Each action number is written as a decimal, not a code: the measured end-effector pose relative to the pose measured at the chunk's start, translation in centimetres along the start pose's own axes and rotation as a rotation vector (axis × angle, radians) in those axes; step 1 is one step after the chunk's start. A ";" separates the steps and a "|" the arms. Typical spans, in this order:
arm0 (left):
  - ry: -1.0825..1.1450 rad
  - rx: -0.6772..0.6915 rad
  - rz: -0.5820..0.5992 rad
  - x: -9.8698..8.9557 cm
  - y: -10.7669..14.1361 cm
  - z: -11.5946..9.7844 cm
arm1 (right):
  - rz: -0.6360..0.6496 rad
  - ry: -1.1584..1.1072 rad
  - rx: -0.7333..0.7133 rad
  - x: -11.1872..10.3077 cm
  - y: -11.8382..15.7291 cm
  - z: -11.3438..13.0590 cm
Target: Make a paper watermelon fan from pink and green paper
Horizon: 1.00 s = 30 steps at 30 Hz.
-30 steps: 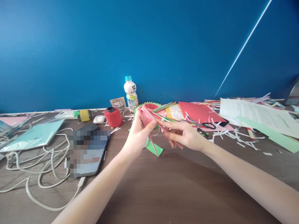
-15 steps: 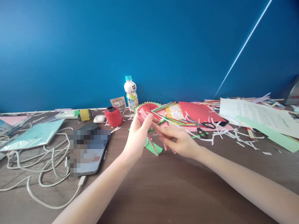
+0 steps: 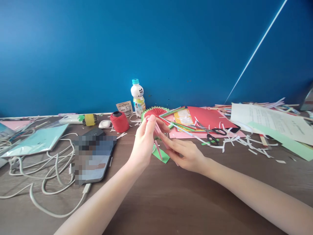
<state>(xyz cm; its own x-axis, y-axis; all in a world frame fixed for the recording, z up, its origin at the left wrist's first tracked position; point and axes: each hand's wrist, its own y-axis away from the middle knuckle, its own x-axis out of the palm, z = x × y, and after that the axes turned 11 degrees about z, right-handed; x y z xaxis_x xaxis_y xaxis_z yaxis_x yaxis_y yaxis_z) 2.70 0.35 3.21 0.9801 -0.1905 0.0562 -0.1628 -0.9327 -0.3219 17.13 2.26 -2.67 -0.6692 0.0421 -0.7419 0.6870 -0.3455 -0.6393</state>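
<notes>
A folded pink paper (image 3: 157,130) is held up at the middle of the view, just above the desk (image 3: 156,202); it looks narrow and layered, its folds mostly covered by fingers, with a slim strip slanting down from it. The left hand (image 3: 144,143) pinches it between thumb and fingers, while the right hand (image 3: 189,153) closes its fingertips on the lower right side, its thumb largely hidden. Under the strip lies a green paper piece (image 3: 165,158); behind stands a pleated red rosette (image 3: 156,112) with a green-and-white rim. The dark wood-grain desk carries a red spool (image 3: 119,122), a capped bottle (image 3: 138,99) and a cabled phone (image 3: 97,166) leftward, scissors (image 3: 212,140), white paper scraps (image 3: 251,143) and a printed sheet (image 3: 266,120) rightward. A plain blue wall (image 3: 156,49), crossed by a diagonal white line, rises at the back.
</notes>
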 end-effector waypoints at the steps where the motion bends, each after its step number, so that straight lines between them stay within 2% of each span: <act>1: -0.022 0.007 -0.007 0.1 0.1 -0.1 | -0.003 0.024 -0.003 0.1 0.0 0.0; 5: -0.137 0.043 -0.045 0.3 0.4 -0.3 | -0.009 0.148 -0.025 0.5 0.2 0.2; 8: -0.145 0.060 -0.026 0.3 0.5 -0.2 | -0.009 0.212 -0.055 0.9 0.4 0.2; 12: -0.045 0.081 0.015 0.2 0.6 -0.3 | -0.029 0.250 -0.071 1.2 0.6 0.0; 22: 0.249 0.024 0.077 0.5 0.4 -1.5 | -0.038 0.306 -0.047 1.0 0.5 -0.2; 27: 0.281 -0.029 0.067 0.0 -0.3 -1.3 | -0.008 0.224 -0.043 0.2 0.1 -0.7; 30: 0.202 -0.058 0.060 -0.8 -0.9 -0.7 | 0.068 0.108 0.047 -1.1 -0.3 -1.2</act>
<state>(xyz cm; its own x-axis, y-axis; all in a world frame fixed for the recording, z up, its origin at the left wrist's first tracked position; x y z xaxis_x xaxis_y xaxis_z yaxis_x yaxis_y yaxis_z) 1.95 1.14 4.17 0.9267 -0.2983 0.2284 -0.2322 -0.9327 -0.2759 18.03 3.48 -1.89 -0.5855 0.1171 -0.8022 0.7140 -0.3941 -0.5787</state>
